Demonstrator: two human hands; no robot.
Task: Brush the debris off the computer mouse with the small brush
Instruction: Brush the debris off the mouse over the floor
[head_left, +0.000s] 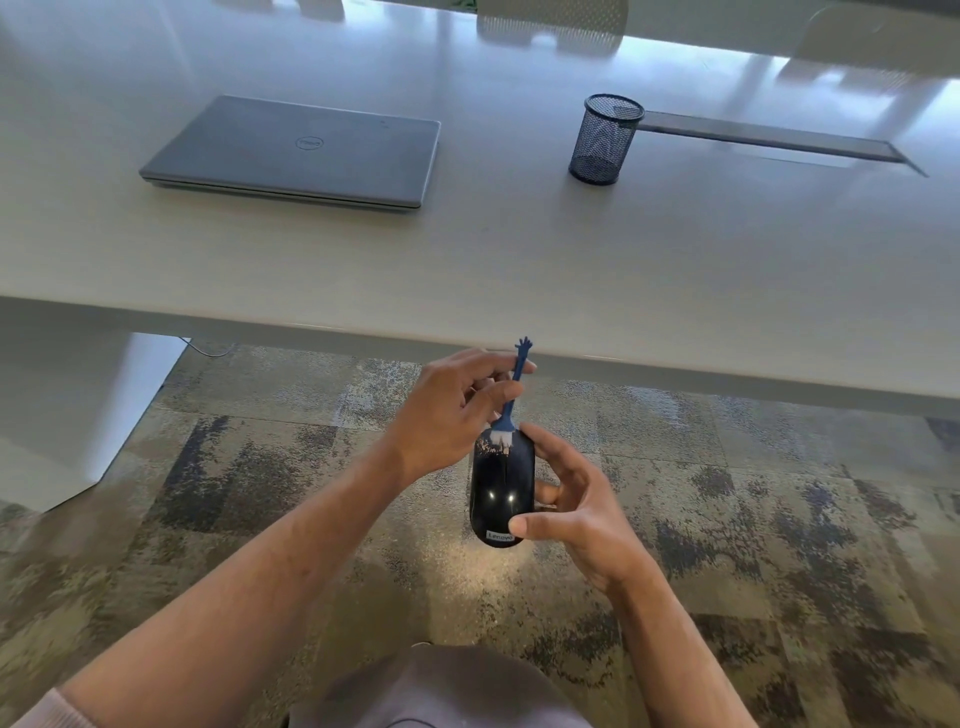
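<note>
A glossy black computer mouse (503, 491) is held in the air below the table edge, above the carpet. My right hand (576, 506) grips it from the right side, thumb near its rear label and fingers along its edge. Pale debris specks lie on the mouse's far left end. My left hand (452, 410) pinches the thin blue handle of a small brush (511, 402). Its white bristles touch the far end of the mouse, beside the debris.
A white table (467, 260) spans the upper view, its near edge just beyond my hands. On it lie a shut grey laptop (296, 153) at left and a black mesh pen cup (602, 140) at right. Patterned carpet (779, 493) lies below.
</note>
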